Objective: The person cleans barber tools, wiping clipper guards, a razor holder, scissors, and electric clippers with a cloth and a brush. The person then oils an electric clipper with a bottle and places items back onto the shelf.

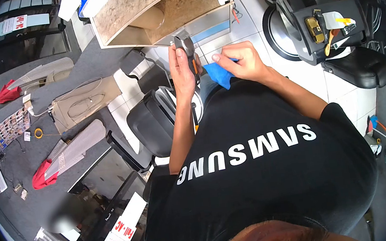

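Note:
My left hand [182, 73] is wrapped round a dark hair clipper [185, 49] with an orange detail on its side, held upright in front of my chest. To the right of it, my right hand [245, 61] pinches a blue cloth [219, 75], which hangs down from the fingers. The cloth's left edge is close to the clipper; whether they touch I cannot tell. Both hands are just beyond the black shirt front.
Ahead stands a wooden cabinet [133, 7] with an open shelf. Black chairs [152, 125] are at the left. At the right, a grey tray [353, 35] bears a gold clipper [314, 29] and a wooden-handled brush [332, 42], near a black stool seat [360, 68].

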The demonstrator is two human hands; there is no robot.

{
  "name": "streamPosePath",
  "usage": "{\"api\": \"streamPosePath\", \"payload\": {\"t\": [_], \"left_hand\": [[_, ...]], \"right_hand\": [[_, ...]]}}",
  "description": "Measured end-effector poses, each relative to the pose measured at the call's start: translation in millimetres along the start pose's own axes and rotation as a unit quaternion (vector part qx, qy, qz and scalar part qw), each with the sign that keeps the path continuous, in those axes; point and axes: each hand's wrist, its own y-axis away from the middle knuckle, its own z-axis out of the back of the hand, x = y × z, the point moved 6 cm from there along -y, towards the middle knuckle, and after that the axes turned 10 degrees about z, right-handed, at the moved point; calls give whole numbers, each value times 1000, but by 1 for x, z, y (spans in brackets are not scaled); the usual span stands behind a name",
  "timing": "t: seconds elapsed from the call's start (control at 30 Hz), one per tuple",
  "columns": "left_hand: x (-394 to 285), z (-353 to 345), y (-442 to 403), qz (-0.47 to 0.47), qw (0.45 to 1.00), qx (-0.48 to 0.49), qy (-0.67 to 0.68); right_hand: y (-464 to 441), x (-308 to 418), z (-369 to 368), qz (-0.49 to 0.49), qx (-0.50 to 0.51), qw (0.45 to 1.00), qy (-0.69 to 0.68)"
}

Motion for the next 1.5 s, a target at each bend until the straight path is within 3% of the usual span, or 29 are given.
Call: {"api": "streamPosePath", "payload": {"t": [0.07,0.13,0.2,0.23,0.4,0.47,0.57,0.7,0.77,0.83,0.87,0.97,1.1,1.13,1.17,1.23,1.33,1.5], "left_hand": [[6,6,-4,-28,998,-36,-53],[8,14,-1,-24,988,-65,-136],[1,9,5,-99,977,-86,-166],[-5,6,8,-137,969,-95,-180],[-10,12,17,-106,955,-131,-244],[-5,21,12,-102,946,-117,-283],[-11,29,18,-102,955,-119,-252],[-8,39,13,-18,980,-93,-176],[-12,45,13,-9,975,-117,-188],[0,52,1,17,991,-86,-101],[2,53,-5,9,996,-74,-56],[3,61,-14,47,997,-21,55],[8,72,-28,90,984,42,149],[8,75,-30,114,976,58,176],[8,75,-32,137,967,74,204],[9,75,-34,146,973,55,168],[7,72,-41,142,981,62,120],[2,72,-44,102,986,68,109]], "right_hand": [[7,-15,-6,-110,18,994,-17],[3,-20,-20,-153,-60,976,-145],[3,-23,-27,-178,-62,959,-213],[3,-26,-29,-178,-44,963,-197],[3,-41,-37,-234,103,962,-96],[4,-48,-44,-229,91,964,-99],[6,-51,-57,-234,100,961,-104],[4,-44,-76,-185,119,970,-106],[3,-31,-91,-178,227,952,-103],[7,-25,-111,-155,293,938,-100],[3,-23,-121,-196,292,934,-54],[-3,-25,-138,-193,220,932,-214],[2,-20,-143,-239,244,920,-193],[-7,-4,-136,-292,283,897,-174],[-4,-9,-138,-276,279,903,-173],[1,-19,-145,-243,268,916,-174],[5,-21,-137,-322,301,893,-96],[-6,-12,-133,-257,239,920,-176]]}}
